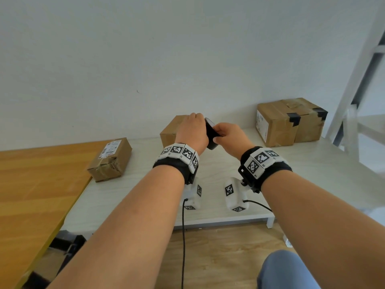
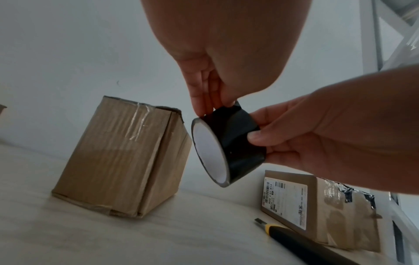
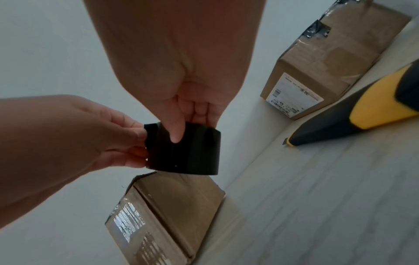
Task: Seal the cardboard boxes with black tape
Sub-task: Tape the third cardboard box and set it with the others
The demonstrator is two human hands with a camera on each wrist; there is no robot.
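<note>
Tape roll (image 2: 235, 143) gripped by both hands, axis roughly horizontal

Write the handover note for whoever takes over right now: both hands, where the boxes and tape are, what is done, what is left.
Right hand: holds the black tape roll.
Left hand: pinches the roll's loose end.
Both hover above the plain middle cardboard box, no black tape seen on it.
Large right cardboard box: black tape on its corners.
Small labelled left box: no black tape visible.
Yellow-black utility knife lies on the white table.
Left: tape middle and left boxes.

White table (image 1: 312, 174) abuts orange wooden table (image 1: 31, 184). Yellow-black utility knife (image 2: 292, 238) lies on white surface. 1 white ladder (image 1: 358, 80) at right.
</note>
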